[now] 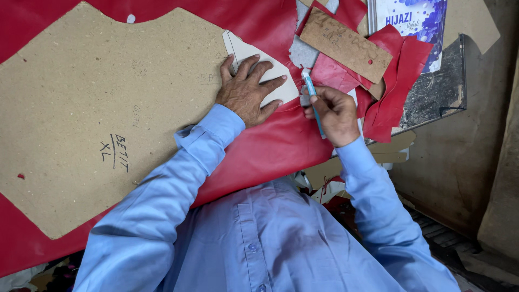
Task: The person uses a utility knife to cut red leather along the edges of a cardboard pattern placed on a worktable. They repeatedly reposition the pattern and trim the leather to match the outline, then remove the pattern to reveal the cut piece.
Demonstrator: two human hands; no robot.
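Observation:
My left hand point(247, 89) lies flat with fingers spread on a small pale card template point(275, 73), pressing it onto a sheet of red leather point(270, 146). My right hand point(332, 112) is closed around a light blue pen-like tool point(312, 94), its tip at the template's right corner. Both arms wear light blue shirt sleeves.
A large brown fibreboard pattern point(92, 108) with handwriting covers the leather at the left. Red leather offcuts point(394, 81) and a smaller brown card pattern point(346, 46) pile at the upper right, next to a printed blue and white booklet point(413, 19). The table edge drops to the floor at the right.

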